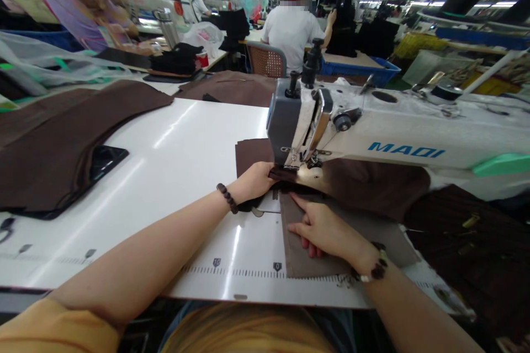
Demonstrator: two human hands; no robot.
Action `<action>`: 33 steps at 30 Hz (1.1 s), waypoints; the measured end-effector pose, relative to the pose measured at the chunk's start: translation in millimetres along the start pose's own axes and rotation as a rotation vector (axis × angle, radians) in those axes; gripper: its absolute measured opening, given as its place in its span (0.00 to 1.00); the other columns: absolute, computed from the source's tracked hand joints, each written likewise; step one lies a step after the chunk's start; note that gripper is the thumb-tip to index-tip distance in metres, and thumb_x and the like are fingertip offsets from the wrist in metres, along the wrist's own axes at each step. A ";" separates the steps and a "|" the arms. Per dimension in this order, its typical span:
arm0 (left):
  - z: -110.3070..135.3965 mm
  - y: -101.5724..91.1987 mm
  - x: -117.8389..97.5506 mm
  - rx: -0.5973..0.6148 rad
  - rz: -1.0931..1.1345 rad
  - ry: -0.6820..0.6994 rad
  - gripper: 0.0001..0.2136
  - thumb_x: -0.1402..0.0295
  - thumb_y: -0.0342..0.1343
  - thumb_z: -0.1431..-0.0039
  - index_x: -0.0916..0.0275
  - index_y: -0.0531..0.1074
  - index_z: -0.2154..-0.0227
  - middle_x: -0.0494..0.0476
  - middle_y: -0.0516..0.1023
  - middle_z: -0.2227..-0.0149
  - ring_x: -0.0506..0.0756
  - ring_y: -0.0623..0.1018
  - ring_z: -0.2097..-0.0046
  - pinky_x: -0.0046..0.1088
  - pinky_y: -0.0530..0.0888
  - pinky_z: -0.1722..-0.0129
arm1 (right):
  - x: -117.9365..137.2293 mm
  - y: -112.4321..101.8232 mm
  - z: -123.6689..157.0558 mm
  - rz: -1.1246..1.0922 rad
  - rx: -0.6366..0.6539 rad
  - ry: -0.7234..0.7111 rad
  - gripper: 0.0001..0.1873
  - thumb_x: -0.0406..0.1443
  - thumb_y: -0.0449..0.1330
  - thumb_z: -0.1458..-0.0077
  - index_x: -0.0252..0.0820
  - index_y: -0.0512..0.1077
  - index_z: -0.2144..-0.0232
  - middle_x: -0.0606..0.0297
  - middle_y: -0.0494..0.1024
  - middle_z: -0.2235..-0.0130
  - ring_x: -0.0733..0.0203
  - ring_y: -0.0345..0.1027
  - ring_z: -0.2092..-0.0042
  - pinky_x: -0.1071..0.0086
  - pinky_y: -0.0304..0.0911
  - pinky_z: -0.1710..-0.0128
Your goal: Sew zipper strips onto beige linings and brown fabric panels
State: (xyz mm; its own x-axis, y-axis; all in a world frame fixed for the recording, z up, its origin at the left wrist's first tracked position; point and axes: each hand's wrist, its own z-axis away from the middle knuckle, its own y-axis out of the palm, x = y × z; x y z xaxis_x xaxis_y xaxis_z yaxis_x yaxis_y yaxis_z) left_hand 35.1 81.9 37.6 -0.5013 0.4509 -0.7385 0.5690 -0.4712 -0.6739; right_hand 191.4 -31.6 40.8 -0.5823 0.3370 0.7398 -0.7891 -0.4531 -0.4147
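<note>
Left hand, fingers curled, grips a dark brown fabric piece beside the metal presser foot of a white MAQI sewing machine. Right hand, open and flat, presses a taupe fabric panel onto the white worktop. Slipping cloth could draw fingertips under the foot.

Black smartphone partly under brown cloth panels on white tabletop; beyond, co-worker in white shirt, woven-back chair, blue crate.
</note>
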 end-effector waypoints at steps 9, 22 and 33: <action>0.6 1.0 3.8 -0.026 0.025 0.002 0.06 0.74 0.51 0.47 0.66 0.72 0.75 0.52 0.77 0.71 0.53 0.75 0.66 0.22 0.69 0.65 | -2.0 8.6 9.2 0.325 -0.210 -0.129 0.28 0.39 0.52 0.45 0.39 0.56 0.43 0.58 0.76 0.70 0.59 0.71 0.71 0.70 0.65 0.72; 2.7 6.4 -0.3 -0.008 -0.022 0.080 0.11 0.70 0.60 0.53 0.65 0.72 0.65 0.52 0.78 0.65 0.53 0.77 0.64 0.23 0.72 0.63 | 5.2 -2.3 2.6 -0.049 0.140 0.049 0.39 0.37 0.50 0.44 0.46 0.31 0.38 0.71 0.70 0.82 0.66 0.62 0.85 0.79 0.54 0.89; 11.3 17.7 -7.4 -0.106 -0.256 0.248 0.06 0.82 0.52 0.54 0.67 0.70 0.75 0.59 0.76 0.66 0.57 0.74 0.59 0.35 0.71 0.55 | -14.3 -4.7 0.5 -0.344 0.302 -0.030 0.35 0.33 0.51 0.44 0.44 0.39 0.38 0.69 0.72 0.79 0.67 0.67 0.81 0.78 0.62 0.83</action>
State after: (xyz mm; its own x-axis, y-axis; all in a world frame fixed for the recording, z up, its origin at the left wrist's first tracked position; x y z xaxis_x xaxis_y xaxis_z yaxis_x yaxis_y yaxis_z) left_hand 41.6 61.6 30.9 -0.4704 0.7197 -0.5106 0.5163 -0.2447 -0.8207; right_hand 203.6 -34.7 32.5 -0.2876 0.4882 0.8240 -0.8404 -0.5413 0.0274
